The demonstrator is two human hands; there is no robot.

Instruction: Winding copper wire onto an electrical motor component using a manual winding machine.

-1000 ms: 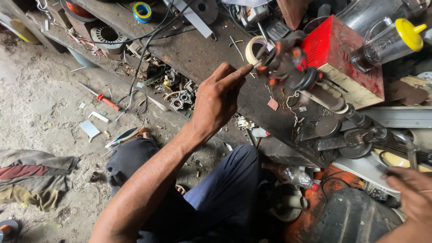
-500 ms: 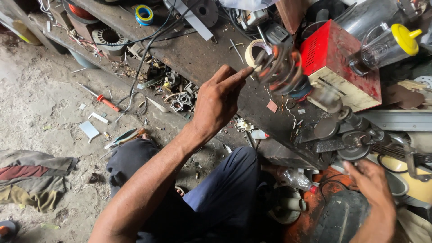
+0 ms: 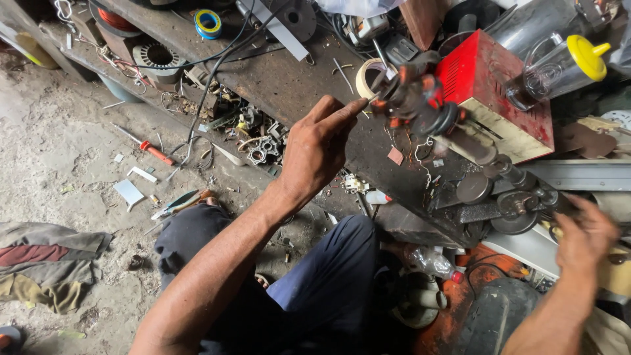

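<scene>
Over the dark, cluttered metal surface (image 3: pixel 289 92), the left hand (image 3: pixel 322 148) is extended, its thumb and forefinger pinched on a thin strand leading to a motion-blurred wound coil with orange and black parts (image 3: pixel 411 98). That coil is mounted on a grey metal winding rig (image 3: pixel 493 187), just left of a red box-shaped unit (image 3: pixel 486 79). At the near right, the right hand (image 3: pixel 585 233) is blurred beside the rig's crank; its grip cannot be told.

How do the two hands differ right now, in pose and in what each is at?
The left hand is sharp, fingers pinched together at the spinning coil; the right hand is motion-blurred, fingers spread. The left hand is over the dark bench; the right hand is by the winder's crank wheel. Both are bare.
</scene>
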